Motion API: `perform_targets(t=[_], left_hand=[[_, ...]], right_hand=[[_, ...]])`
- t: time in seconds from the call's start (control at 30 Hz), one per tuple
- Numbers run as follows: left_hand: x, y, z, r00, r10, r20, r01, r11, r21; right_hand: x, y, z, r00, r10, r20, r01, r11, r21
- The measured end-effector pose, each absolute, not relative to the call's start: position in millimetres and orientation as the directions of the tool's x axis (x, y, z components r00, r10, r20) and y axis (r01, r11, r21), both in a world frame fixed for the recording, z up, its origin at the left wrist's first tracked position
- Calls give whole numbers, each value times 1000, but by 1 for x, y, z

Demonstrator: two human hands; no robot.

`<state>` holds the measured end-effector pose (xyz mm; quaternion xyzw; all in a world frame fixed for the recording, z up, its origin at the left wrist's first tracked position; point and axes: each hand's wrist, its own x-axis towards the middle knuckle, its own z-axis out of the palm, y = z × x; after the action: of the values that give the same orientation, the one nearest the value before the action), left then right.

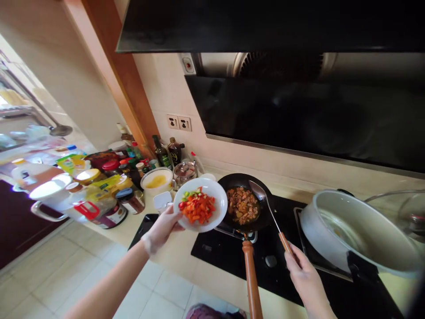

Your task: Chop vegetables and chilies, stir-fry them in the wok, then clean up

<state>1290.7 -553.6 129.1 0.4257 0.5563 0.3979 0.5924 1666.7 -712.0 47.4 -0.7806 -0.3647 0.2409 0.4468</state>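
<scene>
1. The pan [241, 179] is sitting on the black stove [226, 261], with its wooden handle [251, 274] pointing toward the person; browned chopped food [243, 206] is lying inside it in some liquid.
2. The left hand [163, 231] is holding a white plate [217, 201] just left of the pan, the plate's right edge overlapping the pan's rim in the view. Its fingers are clamping on the plate's left edge.
3. Chopped red and green peppers [199, 209] are resting on that plate, mostly toward its left side.
4. The right hand [303, 271], to the right of the pan's handle, is gripping the wooden end of a metal spatula [258, 188]. Its fingers are closing around that end, while the blade is lying over the right inner side of the pan; whether it is touching the pan, one cannot tell.
5. A large silver pot [320, 239] is standing right of the pan, apart from it.
6. Left of the pan, a bowl with yellow contents [156, 182] and a lidded glass pot [186, 170] are standing on the desk [199, 268], with dark bottles [161, 153] behind them.
7. Farther left of the pan, assorted jars [111, 167] and a large clear jug with a red handle [102, 210] are crowding together.
</scene>
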Motion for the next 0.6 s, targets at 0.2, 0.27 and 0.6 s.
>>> perform_targets(t=[0.2, 0.27, 0.6], left_hand=[[1382, -490, 147, 110, 970, -219, 326, 173, 929], [1403, -477, 144, 72, 984, -165, 483, 111, 869], [1438, -461, 151, 147, 981, 124, 872, -187, 453]], right_hand=[[1674, -742, 45, 604, 796, -43, 301, -278, -912], [1668, -739, 41, 558, 830, 25, 349, -207, -914], [1645, -689, 27, 353, 693, 628, 725, 222, -652]])
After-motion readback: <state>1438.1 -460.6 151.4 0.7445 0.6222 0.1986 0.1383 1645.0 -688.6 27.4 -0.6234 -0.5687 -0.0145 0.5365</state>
